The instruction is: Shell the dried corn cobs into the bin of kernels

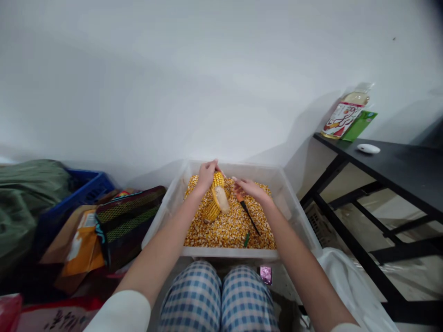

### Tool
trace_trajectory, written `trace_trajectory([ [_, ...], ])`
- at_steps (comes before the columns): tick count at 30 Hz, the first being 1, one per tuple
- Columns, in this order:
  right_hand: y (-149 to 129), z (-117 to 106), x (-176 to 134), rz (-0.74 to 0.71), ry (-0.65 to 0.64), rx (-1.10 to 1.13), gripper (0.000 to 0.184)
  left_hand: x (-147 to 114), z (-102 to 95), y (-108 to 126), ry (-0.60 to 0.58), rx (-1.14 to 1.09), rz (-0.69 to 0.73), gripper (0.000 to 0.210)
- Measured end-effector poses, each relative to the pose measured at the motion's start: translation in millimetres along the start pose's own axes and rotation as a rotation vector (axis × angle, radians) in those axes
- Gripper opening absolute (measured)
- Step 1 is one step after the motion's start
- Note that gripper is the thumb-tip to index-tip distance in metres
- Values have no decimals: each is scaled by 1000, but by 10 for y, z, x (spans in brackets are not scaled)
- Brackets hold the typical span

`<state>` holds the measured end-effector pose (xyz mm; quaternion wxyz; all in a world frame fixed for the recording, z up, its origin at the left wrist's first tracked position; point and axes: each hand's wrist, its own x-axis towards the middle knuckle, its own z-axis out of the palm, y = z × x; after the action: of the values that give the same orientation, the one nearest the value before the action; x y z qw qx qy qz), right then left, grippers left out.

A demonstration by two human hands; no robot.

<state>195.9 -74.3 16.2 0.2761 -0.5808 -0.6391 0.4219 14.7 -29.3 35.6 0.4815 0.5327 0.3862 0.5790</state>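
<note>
Gripping the cob (220, 197), long axis toward the tub's near edge (231, 252), the left hand (206, 176) is nearer than the right hand (249, 187), whose grip is unclear.

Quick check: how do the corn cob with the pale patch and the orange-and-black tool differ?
The corn cob is yellow with a pale bare patch; the tool is orange and black. The cob is thick, the tool slender. Both are inside the tub with loose kernels.
</note>
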Motion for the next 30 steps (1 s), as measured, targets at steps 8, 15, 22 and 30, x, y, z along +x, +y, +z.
trace_trajectory([
  [8, 439, 150, 120, 272, 65, -645, 47, 9, -83, 75, -77, 182, 184, 43],
  [15, 439, 156, 197, 231, 27, -597, 26, -15, -140, 246, -161, 228, 213, 39],
  [22, 178, 13, 123, 88, 257, -340, 34, 21, -160, 232, -221, 160, 88, 36],
  [30, -400, 3, -296, -537, 941, 370, 36, 70, -117, 115, -218, -33, -93, 35],
])
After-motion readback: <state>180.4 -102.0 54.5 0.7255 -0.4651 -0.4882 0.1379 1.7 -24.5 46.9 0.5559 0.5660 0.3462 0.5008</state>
